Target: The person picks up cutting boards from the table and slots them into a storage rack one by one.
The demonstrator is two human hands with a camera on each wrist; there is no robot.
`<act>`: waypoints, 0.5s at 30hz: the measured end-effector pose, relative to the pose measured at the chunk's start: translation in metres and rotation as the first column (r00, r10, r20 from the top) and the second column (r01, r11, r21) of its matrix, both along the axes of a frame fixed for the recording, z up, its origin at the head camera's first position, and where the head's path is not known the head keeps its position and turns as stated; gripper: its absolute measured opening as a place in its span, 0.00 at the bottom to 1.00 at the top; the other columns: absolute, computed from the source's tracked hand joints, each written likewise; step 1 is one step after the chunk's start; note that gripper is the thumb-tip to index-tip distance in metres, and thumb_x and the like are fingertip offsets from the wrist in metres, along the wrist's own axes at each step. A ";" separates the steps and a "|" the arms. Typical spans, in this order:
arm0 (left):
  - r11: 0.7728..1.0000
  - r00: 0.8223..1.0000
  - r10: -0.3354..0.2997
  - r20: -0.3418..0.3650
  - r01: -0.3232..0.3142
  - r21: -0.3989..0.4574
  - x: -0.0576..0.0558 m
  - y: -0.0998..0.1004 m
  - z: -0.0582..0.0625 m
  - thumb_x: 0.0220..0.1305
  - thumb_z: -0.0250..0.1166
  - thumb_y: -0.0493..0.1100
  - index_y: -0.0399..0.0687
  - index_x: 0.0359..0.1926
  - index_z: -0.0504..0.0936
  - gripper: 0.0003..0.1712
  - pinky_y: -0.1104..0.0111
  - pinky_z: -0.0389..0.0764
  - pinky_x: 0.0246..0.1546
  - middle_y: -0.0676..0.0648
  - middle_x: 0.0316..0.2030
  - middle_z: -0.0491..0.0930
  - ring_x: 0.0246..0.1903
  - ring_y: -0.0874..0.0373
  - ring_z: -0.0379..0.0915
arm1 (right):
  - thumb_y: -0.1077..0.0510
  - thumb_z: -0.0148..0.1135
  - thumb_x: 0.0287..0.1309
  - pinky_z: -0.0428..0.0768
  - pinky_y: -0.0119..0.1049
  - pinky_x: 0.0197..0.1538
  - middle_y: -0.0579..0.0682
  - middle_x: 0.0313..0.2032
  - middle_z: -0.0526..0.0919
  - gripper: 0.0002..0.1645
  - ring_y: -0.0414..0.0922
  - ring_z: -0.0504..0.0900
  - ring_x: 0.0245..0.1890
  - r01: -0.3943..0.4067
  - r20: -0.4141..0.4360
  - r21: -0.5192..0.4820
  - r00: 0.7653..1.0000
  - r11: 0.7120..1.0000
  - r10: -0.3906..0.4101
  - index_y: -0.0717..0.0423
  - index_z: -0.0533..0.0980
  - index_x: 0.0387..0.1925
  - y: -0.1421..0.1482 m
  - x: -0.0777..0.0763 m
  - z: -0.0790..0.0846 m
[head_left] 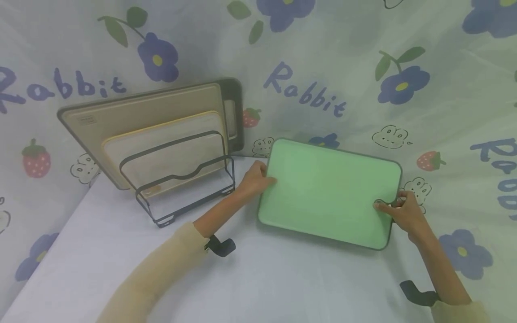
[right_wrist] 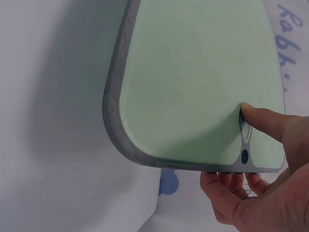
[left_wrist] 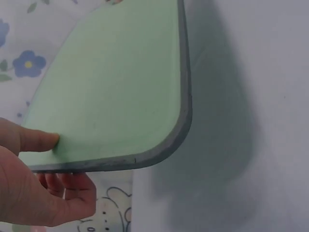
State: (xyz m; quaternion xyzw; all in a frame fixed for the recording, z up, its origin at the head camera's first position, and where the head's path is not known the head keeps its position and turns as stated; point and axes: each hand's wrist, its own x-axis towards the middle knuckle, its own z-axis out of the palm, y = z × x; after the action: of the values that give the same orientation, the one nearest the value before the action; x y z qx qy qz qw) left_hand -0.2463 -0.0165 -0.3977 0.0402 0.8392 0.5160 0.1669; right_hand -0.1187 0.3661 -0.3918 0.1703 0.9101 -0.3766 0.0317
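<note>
A light green cutting board (head_left: 327,193) with a grey rim is held up by both hands, tilted, casting a shadow on the white table. My left hand (head_left: 255,179) pinches its left edge; in the left wrist view the thumb (left_wrist: 41,140) lies on the green face and the other fingers are curled beneath the rim. On the opposite short edge, my right hand (head_left: 405,214) grips the board by its handle slot (right_wrist: 245,126), thumb on the face and fingers bent behind the edge.
To the left stands a dark wire rack (head_left: 194,207). It holds a white board with a yellow rim (head_left: 181,154) and a larger beige board (head_left: 161,107) behind. A cloth printed with flowers and rabbits (head_left: 218,49) hangs at the back, past the white table (head_left: 282,278).
</note>
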 end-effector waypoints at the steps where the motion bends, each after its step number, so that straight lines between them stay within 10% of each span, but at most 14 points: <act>1: 1.000 1.000 0.000 -0.011 0.000 0.004 0.002 -0.003 0.002 0.66 0.65 0.41 0.40 0.58 0.66 0.25 0.56 0.80 0.50 0.40 0.50 0.73 0.49 0.47 0.72 | 0.46 0.62 0.66 0.78 0.44 0.43 0.74 0.53 0.62 0.59 0.64 0.70 0.47 0.000 -0.004 -0.001 1.000 1.000 0.000 0.79 0.37 0.71 -0.002 0.000 0.001; 8: 1.000 0.995 -0.004 -0.102 0.007 0.027 0.015 -0.025 0.018 0.66 0.65 0.41 0.39 0.58 0.66 0.24 0.57 0.81 0.45 0.39 0.50 0.73 0.46 0.46 0.73 | 0.46 0.63 0.66 0.75 0.56 0.46 0.77 0.56 0.59 0.56 0.69 0.66 0.51 -0.018 -0.081 0.005 0.997 1.000 0.018 0.78 0.40 0.70 -0.016 0.002 0.011; 15: 1.000 0.987 -0.002 -0.160 0.004 0.011 0.029 -0.047 0.033 0.66 0.65 0.43 0.40 0.58 0.66 0.25 0.58 0.80 0.42 0.38 0.50 0.72 0.46 0.45 0.72 | 0.48 0.64 0.66 0.74 0.35 0.37 0.70 0.51 0.63 0.52 0.61 0.69 0.48 -0.035 -0.170 0.053 0.984 0.998 0.044 0.75 0.45 0.69 -0.033 0.001 0.026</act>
State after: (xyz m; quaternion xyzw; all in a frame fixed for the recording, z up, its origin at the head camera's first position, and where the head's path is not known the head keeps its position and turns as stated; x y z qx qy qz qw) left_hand -0.2177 -0.0638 -0.3645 0.0837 0.8470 0.5156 0.0993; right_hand -0.1176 0.3333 -0.3656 0.1200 0.9217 -0.3663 -0.0435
